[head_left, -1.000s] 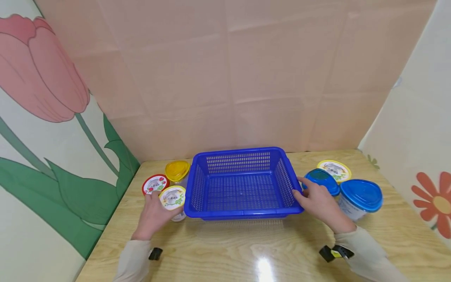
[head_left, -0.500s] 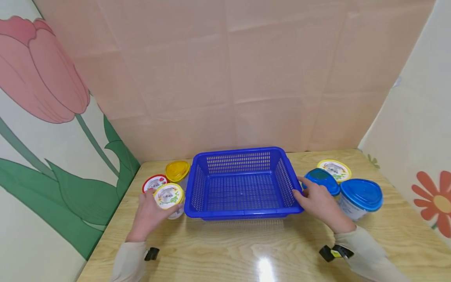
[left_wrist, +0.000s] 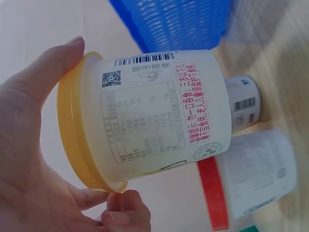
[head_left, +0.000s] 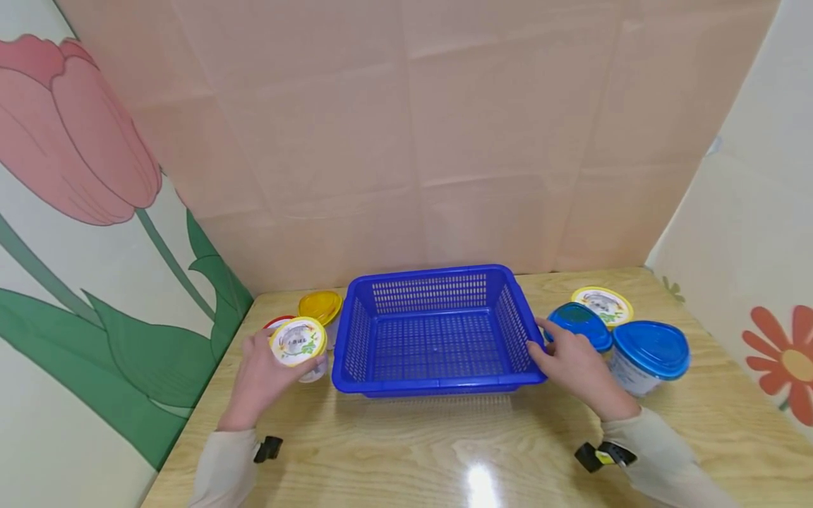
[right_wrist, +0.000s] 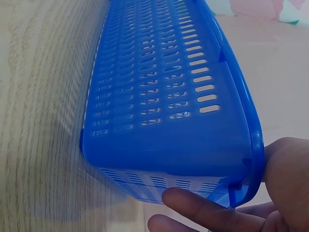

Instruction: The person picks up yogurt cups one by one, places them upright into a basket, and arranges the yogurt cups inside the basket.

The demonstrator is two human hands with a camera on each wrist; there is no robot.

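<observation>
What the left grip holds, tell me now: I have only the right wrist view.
Observer: The left grip holds a round white plastic tub with a yellow-rimmed lid.
Operator: Report what stands to the right.
Observer: Right of the blue rectangular perforated plastic basket stand two plastic containers with glossy blue lids.
Operator: Name something close to the held tub.
Observer: A round white tub with a red-rimmed lid, partly hidden behind it in the head view.
</observation>
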